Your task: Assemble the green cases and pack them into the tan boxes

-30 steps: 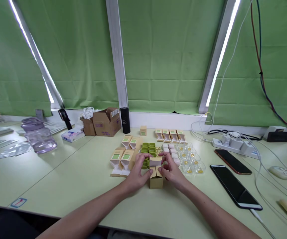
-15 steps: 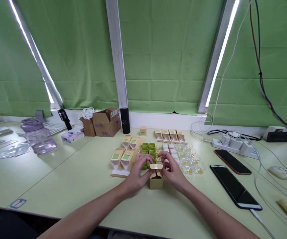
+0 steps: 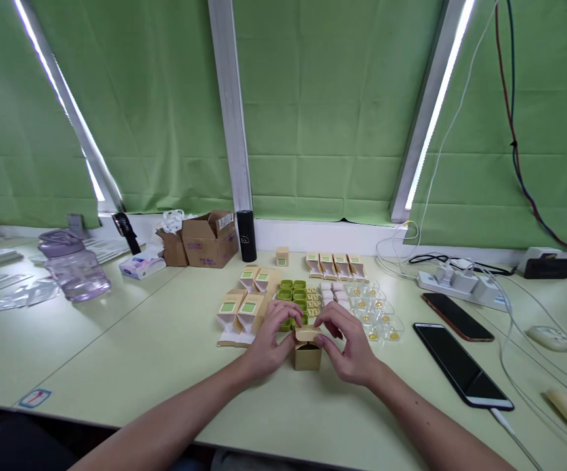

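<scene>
A small brown cardboard box (image 3: 308,357) stands upright on the table in front of me, its top lid flap bent partly over the opening. My left hand (image 3: 274,333) has its curled fingers and thumb at the lid's left side. From the right, my right hand (image 3: 345,340) pinches the flap's edge, thumb on the near side. Just behind the fingers stand green cups (image 3: 293,293), partly hidden by my hands. Beside them lie small tan pieces (image 3: 313,302), pinkish-white blocks (image 3: 340,296) and clear plastic cups with yellow centres (image 3: 372,305).
Flattened boxes with green labels (image 3: 241,313) lie on the left, with more flat ones (image 3: 335,267) at the back. One closed small box (image 3: 282,256) stands behind. Phones (image 3: 460,363), a power strip (image 3: 463,288) and cables lie right; a purple bottle (image 3: 74,268) and carton (image 3: 209,242) stand left.
The lid flap has tipped down toward me over the box opening. My right thumb has moved left onto the flap; my left hand has barely moved.
</scene>
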The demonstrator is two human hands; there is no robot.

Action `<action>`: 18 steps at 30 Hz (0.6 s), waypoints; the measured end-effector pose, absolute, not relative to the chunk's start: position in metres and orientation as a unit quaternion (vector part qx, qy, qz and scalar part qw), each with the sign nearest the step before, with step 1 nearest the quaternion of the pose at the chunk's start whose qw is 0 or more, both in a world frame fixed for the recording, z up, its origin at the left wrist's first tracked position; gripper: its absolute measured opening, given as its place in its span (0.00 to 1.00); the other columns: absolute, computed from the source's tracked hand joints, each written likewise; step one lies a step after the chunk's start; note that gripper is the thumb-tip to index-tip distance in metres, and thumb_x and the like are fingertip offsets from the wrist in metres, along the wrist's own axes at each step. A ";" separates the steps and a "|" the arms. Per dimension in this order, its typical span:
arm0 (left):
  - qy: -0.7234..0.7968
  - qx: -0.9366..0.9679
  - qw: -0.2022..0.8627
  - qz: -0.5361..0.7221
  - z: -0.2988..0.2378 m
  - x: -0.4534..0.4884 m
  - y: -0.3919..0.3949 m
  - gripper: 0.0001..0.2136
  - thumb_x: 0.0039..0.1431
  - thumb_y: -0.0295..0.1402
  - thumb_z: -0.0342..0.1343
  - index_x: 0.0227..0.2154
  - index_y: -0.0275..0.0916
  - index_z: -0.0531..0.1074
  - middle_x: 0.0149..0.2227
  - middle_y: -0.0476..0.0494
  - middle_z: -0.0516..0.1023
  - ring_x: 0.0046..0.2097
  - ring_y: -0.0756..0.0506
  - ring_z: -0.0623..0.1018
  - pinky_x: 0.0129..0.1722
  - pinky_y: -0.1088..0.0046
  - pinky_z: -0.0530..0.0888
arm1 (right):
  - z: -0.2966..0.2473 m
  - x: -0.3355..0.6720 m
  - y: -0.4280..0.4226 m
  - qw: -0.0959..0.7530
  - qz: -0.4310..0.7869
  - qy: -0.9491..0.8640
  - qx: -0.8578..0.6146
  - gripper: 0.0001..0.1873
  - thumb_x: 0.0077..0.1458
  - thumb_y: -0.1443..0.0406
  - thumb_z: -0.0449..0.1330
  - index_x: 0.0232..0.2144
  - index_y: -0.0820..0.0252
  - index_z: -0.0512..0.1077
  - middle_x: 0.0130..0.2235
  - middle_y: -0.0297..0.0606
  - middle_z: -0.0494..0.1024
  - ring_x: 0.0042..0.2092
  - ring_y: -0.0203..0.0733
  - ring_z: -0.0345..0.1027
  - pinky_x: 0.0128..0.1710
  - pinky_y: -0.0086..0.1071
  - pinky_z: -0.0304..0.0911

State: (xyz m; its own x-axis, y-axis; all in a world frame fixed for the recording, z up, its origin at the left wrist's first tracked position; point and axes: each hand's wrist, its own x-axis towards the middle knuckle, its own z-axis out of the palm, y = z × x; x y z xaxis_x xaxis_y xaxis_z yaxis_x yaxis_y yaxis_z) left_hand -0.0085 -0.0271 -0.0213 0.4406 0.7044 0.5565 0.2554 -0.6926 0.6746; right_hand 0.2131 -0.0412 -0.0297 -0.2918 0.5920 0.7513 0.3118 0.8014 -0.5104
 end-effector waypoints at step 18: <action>0.244 0.871 0.129 0.406 -0.019 -0.020 -0.034 0.03 0.65 0.33 0.55 0.40 0.42 0.72 0.51 0.37 0.74 0.56 0.35 0.66 0.59 0.50 0.65 | -0.032 0.214 -0.045 0.477 0.078 -0.829 -0.281 0.05 0.59 0.69 0.58 0.34 0.52 0.68 0.29 0.35 0.69 0.30 0.43 0.63 0.29 0.37 0.53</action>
State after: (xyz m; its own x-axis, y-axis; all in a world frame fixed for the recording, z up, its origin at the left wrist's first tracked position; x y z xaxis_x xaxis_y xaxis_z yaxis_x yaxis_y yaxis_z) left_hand -0.0200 -0.0335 -0.0190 0.5517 0.5301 0.6439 0.3215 -0.8475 0.4223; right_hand 0.2143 -0.0454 -0.0321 -0.3867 0.5414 0.7466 0.3919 0.8293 -0.3983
